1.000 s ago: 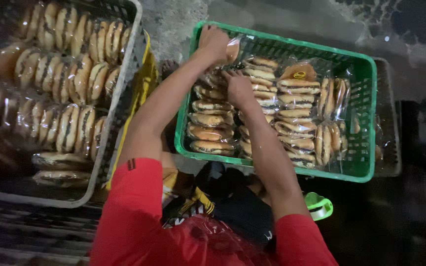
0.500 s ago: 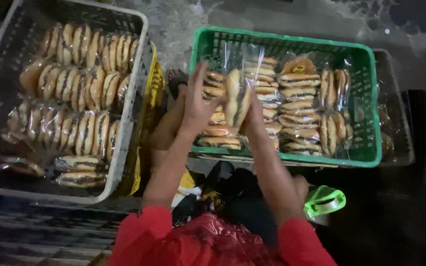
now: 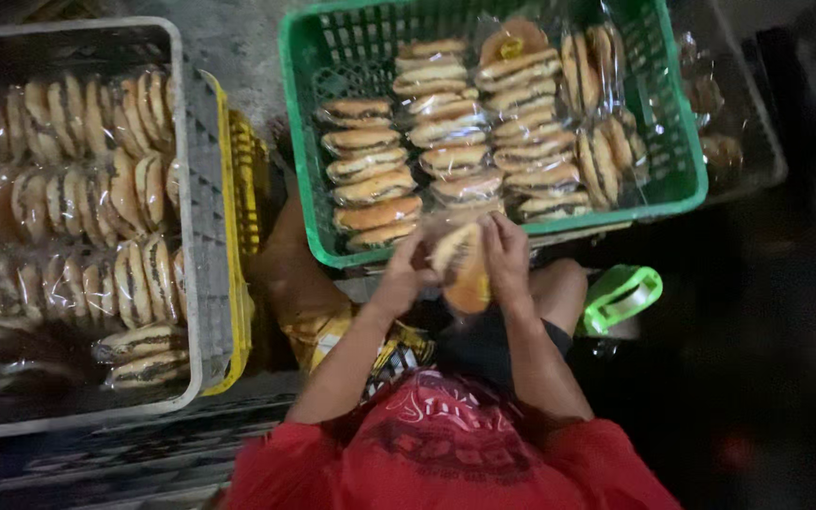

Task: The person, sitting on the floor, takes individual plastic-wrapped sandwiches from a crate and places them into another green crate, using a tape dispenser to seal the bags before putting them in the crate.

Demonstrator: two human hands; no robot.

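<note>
Both hands hold one plastic-wrapped filled bun [image 3: 462, 267] close to my body, just below the near rim of the green crate [image 3: 302, 142]. My left hand [image 3: 400, 274] grips its left side and my right hand [image 3: 507, 260] grips its right side. The green crate holds several rows of wrapped buns [image 3: 446, 132], some flat, some on edge at the right. My red shirt [image 3: 446, 449] fills the bottom of the view.
A grey crate [image 3: 186, 236] packed with wrapped buns stands at the left, with a yellow crate edge [image 3: 236, 246] beside it. A green plastic object [image 3: 623, 297] lies at my right knee. Another crate with buns [image 3: 724, 142] sits dimly at far right.
My hands lifted a wrapped bun out of the green crate and drew it back toward my body. The view has shifted so the crates sit higher in the frame.
</note>
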